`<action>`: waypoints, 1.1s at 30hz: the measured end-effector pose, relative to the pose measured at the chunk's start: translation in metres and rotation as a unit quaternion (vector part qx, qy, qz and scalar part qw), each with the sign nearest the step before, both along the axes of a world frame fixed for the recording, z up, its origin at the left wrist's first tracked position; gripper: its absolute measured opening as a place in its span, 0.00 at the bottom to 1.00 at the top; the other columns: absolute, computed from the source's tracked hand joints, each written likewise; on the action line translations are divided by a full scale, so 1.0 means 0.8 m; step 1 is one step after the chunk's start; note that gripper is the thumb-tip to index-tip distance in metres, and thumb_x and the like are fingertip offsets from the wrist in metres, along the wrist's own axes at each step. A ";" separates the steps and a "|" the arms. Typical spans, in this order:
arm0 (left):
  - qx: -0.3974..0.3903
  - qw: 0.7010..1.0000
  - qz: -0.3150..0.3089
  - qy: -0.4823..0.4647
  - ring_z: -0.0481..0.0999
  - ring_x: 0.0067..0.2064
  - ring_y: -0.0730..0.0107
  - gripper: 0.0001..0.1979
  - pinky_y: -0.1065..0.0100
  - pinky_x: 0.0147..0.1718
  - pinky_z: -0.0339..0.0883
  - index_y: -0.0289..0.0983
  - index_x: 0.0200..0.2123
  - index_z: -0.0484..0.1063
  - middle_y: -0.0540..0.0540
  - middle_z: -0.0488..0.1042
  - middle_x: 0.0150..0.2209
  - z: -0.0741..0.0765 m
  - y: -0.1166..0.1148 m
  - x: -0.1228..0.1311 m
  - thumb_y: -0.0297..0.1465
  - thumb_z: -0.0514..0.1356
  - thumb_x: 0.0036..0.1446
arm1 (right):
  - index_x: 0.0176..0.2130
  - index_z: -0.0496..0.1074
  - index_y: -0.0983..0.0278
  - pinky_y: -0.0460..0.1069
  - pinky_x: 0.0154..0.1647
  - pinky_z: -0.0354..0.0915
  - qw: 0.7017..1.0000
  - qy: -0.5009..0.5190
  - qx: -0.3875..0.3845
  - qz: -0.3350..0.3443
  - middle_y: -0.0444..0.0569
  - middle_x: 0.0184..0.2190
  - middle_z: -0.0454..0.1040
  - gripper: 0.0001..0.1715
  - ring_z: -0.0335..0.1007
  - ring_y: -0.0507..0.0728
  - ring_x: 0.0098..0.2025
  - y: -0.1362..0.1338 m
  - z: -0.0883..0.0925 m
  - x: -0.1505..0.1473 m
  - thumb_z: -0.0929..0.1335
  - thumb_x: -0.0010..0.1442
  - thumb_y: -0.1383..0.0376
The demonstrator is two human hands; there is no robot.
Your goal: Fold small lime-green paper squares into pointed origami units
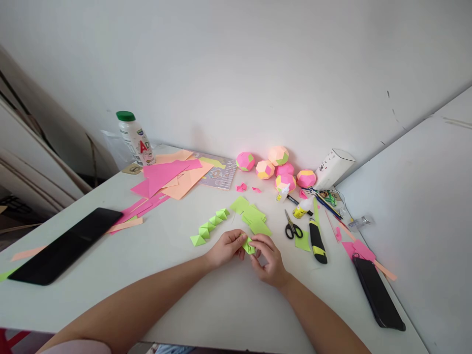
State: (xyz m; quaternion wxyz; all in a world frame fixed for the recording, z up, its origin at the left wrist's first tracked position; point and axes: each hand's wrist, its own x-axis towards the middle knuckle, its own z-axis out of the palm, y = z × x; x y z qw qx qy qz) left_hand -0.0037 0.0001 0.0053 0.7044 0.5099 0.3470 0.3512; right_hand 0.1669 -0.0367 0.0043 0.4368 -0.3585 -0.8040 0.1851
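A small folded piece of green paper (248, 245) is pinched between my two hands above the middle of the table. My left hand (226, 246) grips its left side with thumb and fingers. On its right side, the fingertips of my right hand (271, 259) close on the paper. Just beyond my hands lies a loose pile of green paper pieces (251, 214). To the left, several folded green paper units (209, 226) stand in a slanting row. Black-handled scissors (293, 228) rest to the right of my right hand.
Faceted paper balls (279, 156) sit by the wall. A utility knife (317, 241), glue bottle (302, 208) and phone (379, 292) lie on the right. Pink paper sheets (162, 179), a white bottle (135, 140) and a black tablet (66, 246) occupy the left.
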 end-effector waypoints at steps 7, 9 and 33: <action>-0.001 1.000 -0.002 -0.003 0.66 0.18 0.76 0.20 0.73 0.22 0.56 0.36 0.26 0.64 0.53 0.68 0.16 -0.003 0.002 0.000 0.49 0.56 0.52 | 0.49 0.66 0.63 0.47 0.27 0.69 1.000 0.005 0.028 0.004 0.56 0.44 0.68 0.20 0.69 0.54 0.33 0.002 -0.001 0.000 0.63 0.55 0.72; 0.007 1.000 -0.005 0.002 0.65 0.18 0.76 0.20 0.73 0.21 0.56 0.36 0.26 0.64 0.53 0.68 0.15 -0.003 0.002 0.001 0.49 0.56 0.52 | 0.49 0.66 0.63 0.47 0.26 0.69 1.000 0.007 0.029 0.002 0.55 0.44 0.68 0.20 0.68 0.53 0.32 0.003 -0.002 0.000 0.63 0.55 0.72; 0.008 1.000 -0.005 0.008 0.65 0.17 0.76 0.19 0.74 0.19 0.54 0.36 0.26 0.63 0.54 0.67 0.14 -0.010 0.002 -0.001 0.47 0.54 0.55 | 0.48 0.67 0.63 0.45 0.25 0.69 1.000 0.003 0.005 -0.002 0.53 0.40 0.72 0.17 0.68 0.51 0.29 0.003 -0.004 0.001 0.63 0.59 0.70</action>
